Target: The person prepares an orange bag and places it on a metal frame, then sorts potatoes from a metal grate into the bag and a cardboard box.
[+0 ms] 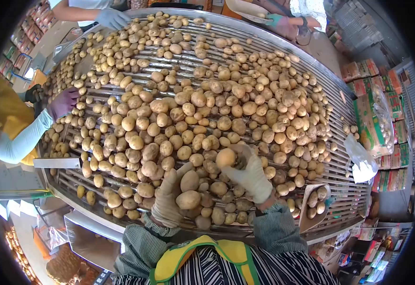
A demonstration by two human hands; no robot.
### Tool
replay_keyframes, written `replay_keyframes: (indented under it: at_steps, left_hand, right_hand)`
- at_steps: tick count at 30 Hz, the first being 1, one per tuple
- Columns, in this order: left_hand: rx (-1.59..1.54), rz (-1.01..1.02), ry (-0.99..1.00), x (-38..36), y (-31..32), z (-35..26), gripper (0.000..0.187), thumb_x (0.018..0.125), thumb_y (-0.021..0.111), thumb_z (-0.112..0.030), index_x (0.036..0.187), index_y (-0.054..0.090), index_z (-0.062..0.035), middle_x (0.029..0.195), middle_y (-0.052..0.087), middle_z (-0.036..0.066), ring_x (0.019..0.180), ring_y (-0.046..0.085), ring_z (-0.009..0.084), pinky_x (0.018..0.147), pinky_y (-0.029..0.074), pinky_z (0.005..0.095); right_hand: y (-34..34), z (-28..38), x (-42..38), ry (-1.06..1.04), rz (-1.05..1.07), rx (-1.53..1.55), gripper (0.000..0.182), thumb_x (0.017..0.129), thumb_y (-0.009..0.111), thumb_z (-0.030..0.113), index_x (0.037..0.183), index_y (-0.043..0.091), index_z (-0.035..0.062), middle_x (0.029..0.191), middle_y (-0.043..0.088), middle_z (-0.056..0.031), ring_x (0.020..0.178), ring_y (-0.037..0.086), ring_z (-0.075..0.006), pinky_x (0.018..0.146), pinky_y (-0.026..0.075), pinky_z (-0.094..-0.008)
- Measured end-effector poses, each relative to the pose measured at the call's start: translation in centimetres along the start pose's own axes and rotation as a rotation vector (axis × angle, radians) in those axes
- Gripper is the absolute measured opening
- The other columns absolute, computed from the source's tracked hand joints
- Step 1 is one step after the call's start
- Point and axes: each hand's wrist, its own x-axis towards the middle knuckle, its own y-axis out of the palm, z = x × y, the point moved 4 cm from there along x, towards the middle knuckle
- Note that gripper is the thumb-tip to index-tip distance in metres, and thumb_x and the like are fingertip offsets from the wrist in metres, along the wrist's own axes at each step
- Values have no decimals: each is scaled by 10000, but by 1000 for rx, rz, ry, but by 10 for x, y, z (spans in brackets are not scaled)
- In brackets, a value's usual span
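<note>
Many potatoes (pixel 199 99) lie spread over a slatted metal sorting table (pixel 345 185). My left hand (pixel 169 197), in a pale glove, is at the near side of the heap, its fingers wrapped beside two large potatoes (pixel 189 190) that it seems to hold. To its right my right hand (pixel 250 175), also gloved, grips a round yellowish potato (pixel 226 158) between thumb and fingers, just above the other potatoes.
A scoop (pixel 310 209) with several potatoes rests at the near right. Co-workers' gloved hands reach in at the left (pixel 64 102) and far left corner (pixel 113 19). Another person holds a scoop (pixel 247 10) at the far edge. A plastic bag (pixel 361 159) hangs right.
</note>
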Motion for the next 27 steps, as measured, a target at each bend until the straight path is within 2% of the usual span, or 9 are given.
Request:
replay_keyframes:
  at_steps: [1, 4, 6, 9, 12, 16, 20, 22, 27]
  left_hand:
    - [20, -47, -10, 1, -2, 2, 867, 913, 550, -638, 1537, 298, -90, 1371, 505, 144, 1092, 584, 276, 890, 551, 411]
    - [31, -4, -35, 5, -1, 10, 908, 908, 457, -732, 1531, 315, -88, 1360, 527, 147, 1076, 599, 292, 878, 549, 409]
    - [27, 43, -33, 7, 2, 13, 901, 907, 463, -731, 1527, 322, -92, 1339, 545, 153, 1076, 612, 295, 876, 548, 406]
    - [-64, 27, -17, 11, -5, 22, 862, 910, 462, -725, 1448, 413, -53, 1340, 549, 178, 1147, 596, 313, 940, 530, 431]
    - [-11, 65, -16, 5, -5, 20, 860, 901, 469, -718, 1408, 445, -24, 1371, 529, 184, 1249, 542, 325, 1055, 464, 478]
    - [-58, 82, -7, 0, -5, 14, 913, 906, 400, -724, 1435, 405, 21, 1382, 517, 178, 1256, 525, 335, 1053, 454, 463]
    - [-204, -79, -91, -1, -13, 14, 862, 888, 426, -737, 1353, 482, -13, 1253, 575, 136, 1066, 612, 310, 775, 582, 454]
    - [-172, -160, -110, 1, -6, 16, 835, 875, 456, -742, 1321, 505, -38, 1200, 585, 108, 991, 626, 293, 664, 591, 428]
    - [-98, -229, -34, 11, -10, 20, 781, 870, 507, -698, 1301, 518, -47, 1187, 592, 131, 1032, 609, 315, 793, 574, 484]
  right_hand:
    - [1, 6, -9, -113, 28, 354, 619, 792, 785, 307, 1305, 561, 43, 1121, 652, -145, 982, 672, -234, 825, 561, -358]
    - [7, 42, -22, -219, 120, 486, 588, 804, 790, 268, 1301, 576, 38, 1176, 614, -127, 1015, 644, -203, 819, 560, -334]
    - [8, 58, -23, -213, 110, 400, 614, 793, 789, 328, 1285, 590, 21, 1110, 642, -137, 983, 664, -226, 812, 562, -340]
    - [29, 73, -25, -281, 183, 47, 614, 787, 799, 367, 1250, 623, 4, 910, 664, -82, 745, 617, -169, 699, 540, -295]
    - [37, 72, -25, -229, 273, -38, 602, 800, 800, 387, 1231, 639, 0, 889, 661, -98, 782, 637, -184, 719, 539, -311]
    - [-17, 48, -4, -226, -104, 62, 544, 841, 754, 415, 1178, 662, -2, 987, 705, -164, 903, 686, -248, 767, 549, -354]
    - [-130, 12, 44, -15, -584, -729, 588, 858, 674, 505, 1235, 645, 55, 1016, 701, -161, 1006, 661, -309, 895, 518, -431]
    - [-173, -12, 67, 189, -654, -958, 717, 848, 655, 537, 1396, 529, 94, 1285, 591, -199, 1224, 539, -340, 1004, 441, -485]
    - [-169, -32, 76, 352, -537, -816, 831, 791, 695, 570, 1479, 440, 178, 1501, 375, -195, 1357, 368, -417, 1059, 373, -550]
